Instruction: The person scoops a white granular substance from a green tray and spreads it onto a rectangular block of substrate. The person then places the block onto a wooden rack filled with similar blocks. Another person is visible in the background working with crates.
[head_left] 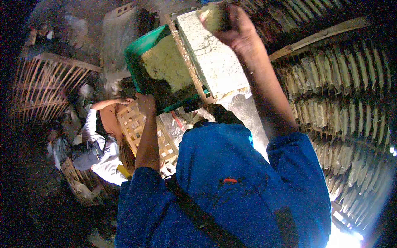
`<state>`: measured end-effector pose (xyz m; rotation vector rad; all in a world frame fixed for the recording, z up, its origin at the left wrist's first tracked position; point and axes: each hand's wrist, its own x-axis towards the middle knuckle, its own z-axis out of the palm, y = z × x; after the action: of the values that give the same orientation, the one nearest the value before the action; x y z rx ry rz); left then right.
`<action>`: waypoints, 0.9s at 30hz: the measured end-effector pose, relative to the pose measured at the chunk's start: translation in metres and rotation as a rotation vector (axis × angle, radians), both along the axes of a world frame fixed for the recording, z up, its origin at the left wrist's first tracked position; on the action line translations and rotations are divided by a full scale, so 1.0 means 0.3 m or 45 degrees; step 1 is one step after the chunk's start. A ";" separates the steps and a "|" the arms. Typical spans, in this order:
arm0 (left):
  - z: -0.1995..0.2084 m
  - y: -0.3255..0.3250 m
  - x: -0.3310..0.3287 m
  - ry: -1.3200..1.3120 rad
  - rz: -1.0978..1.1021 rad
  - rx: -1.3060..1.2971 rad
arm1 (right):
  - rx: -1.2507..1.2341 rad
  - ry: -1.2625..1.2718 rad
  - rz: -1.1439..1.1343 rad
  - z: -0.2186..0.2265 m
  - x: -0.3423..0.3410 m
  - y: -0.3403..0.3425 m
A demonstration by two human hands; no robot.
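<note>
At the top, my right hand [240,28] is raised over the far end of a long, rough-topped white slab [211,53]. Its fingers curl round a rounded yellowish-brown thing [214,17], blurred and partly in shadow. My left hand [146,104] is closed by the near left corner of a green tub [133,51]; what it grips is hidden. Pale, crumbly stuff [167,62] lies inside the tub, with a dark shadow across it. A narrow wooden bar [186,58] runs between the tub's contents and the slab.
To the left, a person in a white top [105,151] reaches an arm toward a woven bamboo tray [131,124] beside my left forearm. Slatted bamboo racks [49,87] stand farther left. Rows of pale hanging strips [331,74] line the right side, below a wooden beam [318,38].
</note>
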<state>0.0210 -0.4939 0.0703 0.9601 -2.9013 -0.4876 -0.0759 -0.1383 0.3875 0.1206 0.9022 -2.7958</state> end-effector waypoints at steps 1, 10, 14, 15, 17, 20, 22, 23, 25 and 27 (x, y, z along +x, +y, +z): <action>-0.003 -0.017 0.010 -0.038 -0.003 -0.004 | -0.103 -0.064 -0.031 0.019 -0.009 -0.028; 0.143 0.008 0.032 -0.068 0.023 0.161 | -0.314 0.128 -0.126 0.209 -0.273 0.153; 0.272 0.096 0.023 -0.114 0.089 0.214 | -0.162 0.179 -0.252 0.306 -0.207 0.162; 0.317 0.100 0.038 -0.124 0.110 0.210 | -0.157 0.175 -0.238 0.297 -0.201 0.151; 0.243 0.056 0.033 -0.121 0.067 0.196 | -0.153 0.178 -0.222 0.301 -0.212 0.140; 0.227 0.039 0.031 -0.147 0.076 0.226 | -0.135 0.186 -0.213 0.303 -0.213 0.142; 0.222 0.047 0.022 -0.173 0.081 0.221 | -0.114 0.186 -0.227 0.294 -0.179 0.146; 0.215 0.056 0.016 -0.190 0.066 0.196 | -0.106 0.185 -0.233 0.297 -0.176 0.156; 0.195 0.036 0.026 -0.199 0.071 0.152 | -0.117 0.172 -0.217 0.285 -0.176 0.141; 0.171 0.022 0.033 -0.179 0.090 0.144 | -0.121 0.166 -0.223 0.261 -0.145 0.130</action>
<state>0.0311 -0.4874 0.1214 1.1529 -2.9775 -0.6088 -0.1194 -0.0994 0.4656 0.0033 0.8206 -3.0340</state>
